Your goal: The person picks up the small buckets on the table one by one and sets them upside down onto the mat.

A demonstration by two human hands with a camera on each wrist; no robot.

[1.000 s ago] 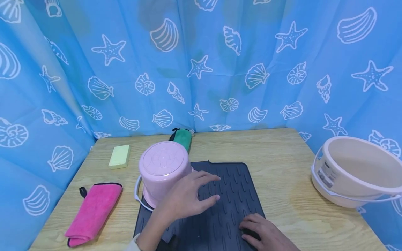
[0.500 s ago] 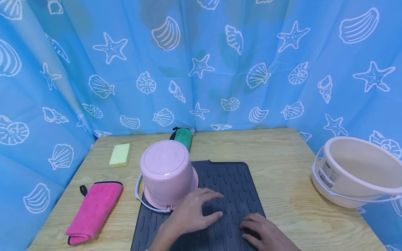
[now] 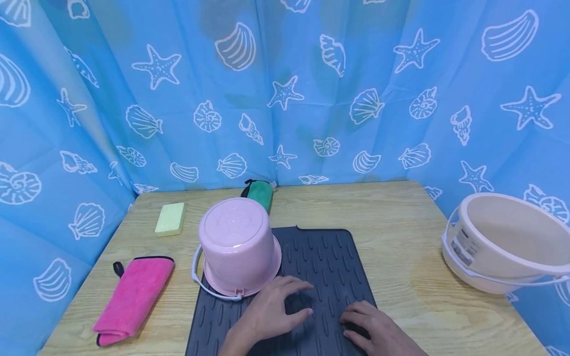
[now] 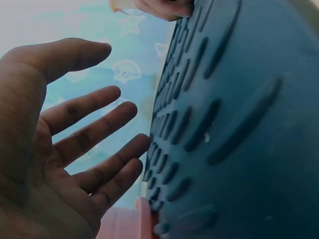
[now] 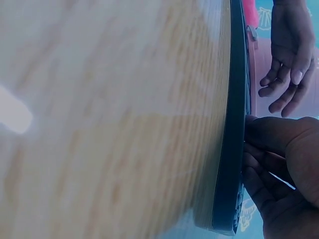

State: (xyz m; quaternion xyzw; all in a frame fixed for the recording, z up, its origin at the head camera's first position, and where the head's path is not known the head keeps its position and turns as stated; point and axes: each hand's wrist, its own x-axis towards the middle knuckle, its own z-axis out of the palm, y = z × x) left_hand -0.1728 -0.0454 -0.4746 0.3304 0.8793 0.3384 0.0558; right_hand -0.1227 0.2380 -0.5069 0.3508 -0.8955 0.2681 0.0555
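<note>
An upside-down pink bucket (image 3: 242, 257) stands on the left part of a dark ridged mat (image 3: 327, 262), its pale handle (image 3: 209, 291) lying out to the left. My left hand (image 3: 272, 314) hovers close over the mat just in front of the bucket; in the left wrist view its fingers (image 4: 99, 129) are spread and hold nothing. At the mat's right edge rests my right hand (image 3: 376, 329). The right wrist view shows its loosely bent fingertips touching the mat's surface, with nothing between them.
A cream bucket (image 3: 490, 247) stands upright at the table's right edge. On the left lie a folded pink cloth (image 3: 133, 299) and a pale yellow sponge (image 3: 170, 219). Behind the pink bucket is a green cloth (image 3: 261, 194). A blue shell-print curtain (image 3: 285, 143) surrounds the wooden table.
My left hand has drawn away from the pink bucket's side, down toward the near part of the mat, uncovering the bucket's front rim. The right hand has stayed in place.
</note>
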